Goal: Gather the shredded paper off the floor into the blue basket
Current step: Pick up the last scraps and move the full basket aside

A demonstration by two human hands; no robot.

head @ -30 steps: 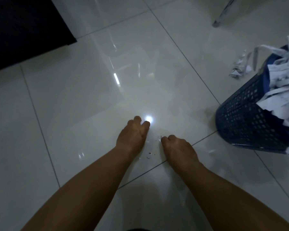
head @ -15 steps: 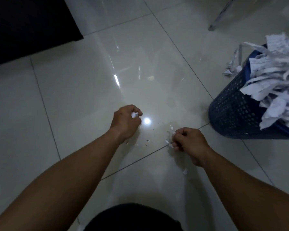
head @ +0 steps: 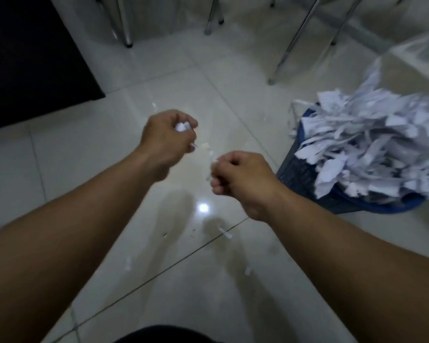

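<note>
Pretty much the home stretch here, I'd say. The blue basket (head: 305, 177) sits off to the right, already heaped past its rim with shredded paper (head: 372, 149). Both hands are curled around small catches: the left hand (head: 167, 137) grips a white clump and the right hand (head: 235, 174) pinches a few strips. Only some tiny scraps (head: 225, 232) are left on the floor (head: 84, 149), plus these two handfuls to drop in.

No text, label or number can be read anywhere.
</note>
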